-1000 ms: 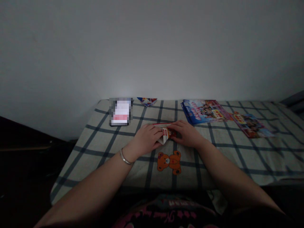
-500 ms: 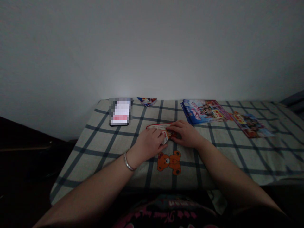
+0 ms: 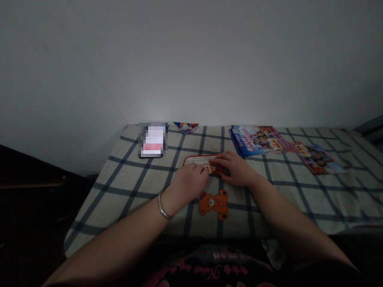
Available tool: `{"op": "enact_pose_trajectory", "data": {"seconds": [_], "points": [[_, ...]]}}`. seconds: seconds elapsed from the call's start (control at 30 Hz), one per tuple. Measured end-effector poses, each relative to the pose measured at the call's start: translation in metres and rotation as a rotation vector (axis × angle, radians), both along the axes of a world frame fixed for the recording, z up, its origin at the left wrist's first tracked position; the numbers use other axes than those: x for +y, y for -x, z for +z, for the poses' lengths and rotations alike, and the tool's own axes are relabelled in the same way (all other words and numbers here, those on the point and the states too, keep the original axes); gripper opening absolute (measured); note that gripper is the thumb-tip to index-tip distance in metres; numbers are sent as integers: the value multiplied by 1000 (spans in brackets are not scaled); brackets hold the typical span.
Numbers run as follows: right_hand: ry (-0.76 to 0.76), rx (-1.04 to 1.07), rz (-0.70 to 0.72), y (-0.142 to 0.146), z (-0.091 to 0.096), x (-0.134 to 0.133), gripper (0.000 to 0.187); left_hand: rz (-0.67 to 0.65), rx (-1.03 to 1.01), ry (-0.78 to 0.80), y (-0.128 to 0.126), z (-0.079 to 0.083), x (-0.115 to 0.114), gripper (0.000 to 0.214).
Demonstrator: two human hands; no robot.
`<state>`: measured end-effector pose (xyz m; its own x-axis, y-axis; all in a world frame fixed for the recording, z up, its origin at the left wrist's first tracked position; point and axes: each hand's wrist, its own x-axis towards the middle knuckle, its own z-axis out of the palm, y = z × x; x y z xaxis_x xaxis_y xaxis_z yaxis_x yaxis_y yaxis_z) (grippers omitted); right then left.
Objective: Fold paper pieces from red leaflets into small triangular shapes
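Note:
A small folded paper leaflet (image 3: pixel 196 160), white with red edges and a coloured picture, lies on the checked cloth between my hands. My left hand (image 3: pixel 190 181) has its fingers curled onto the leaflet's near left part, hiding some of it. On the other side, my right hand (image 3: pixel 236 169) grips the leaflet's right end, fingers on top and the thumb along the near edge. Just below the hands an orange teddy bear figure (image 3: pixel 214 204) shows on the cloth.
A lit phone (image 3: pixel 152 140), its screen blurred out, lies at the back left. Beside it is a folded paper triangle (image 3: pixel 187 127) near the wall. Several colourful flyers (image 3: pixel 257 139) form a stack at the back right, with another flyer (image 3: pixel 320 158) to their right.
The leaflet's near tip, which stuck out between my hands, no longer shows. More of its white printed face and red far edge is visible. My left fingers have curled in slightly.

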<state>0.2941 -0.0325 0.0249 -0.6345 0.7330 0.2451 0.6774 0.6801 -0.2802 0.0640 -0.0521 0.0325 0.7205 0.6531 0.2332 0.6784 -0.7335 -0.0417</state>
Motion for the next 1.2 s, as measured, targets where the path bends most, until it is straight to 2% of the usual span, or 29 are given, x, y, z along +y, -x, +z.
{"op": "enact_pose_trajectory", "data": {"seconds": [0.23, 0.5, 0.67, 0.97, 1.2], "points": [[-5, 6, 13, -1, -1, 0, 62, 53, -112, -19, 10, -1, 11, 24], [-47, 16, -33, -1, -4, 3, 34, 61, -104, -43, 15, -7, 18, 19], [-82, 28, -44, 0, -4, 3, 26, 67, -156, -41, 18, -9, 23, 25], [-107, 24, -81, 3, -9, 5, 22, -87, -117, 8, 18, -9, 25, 27], [-106, 20, -88, 5, -9, 4, 16, -185, -95, 14, 15, -16, 28, 24]]}}
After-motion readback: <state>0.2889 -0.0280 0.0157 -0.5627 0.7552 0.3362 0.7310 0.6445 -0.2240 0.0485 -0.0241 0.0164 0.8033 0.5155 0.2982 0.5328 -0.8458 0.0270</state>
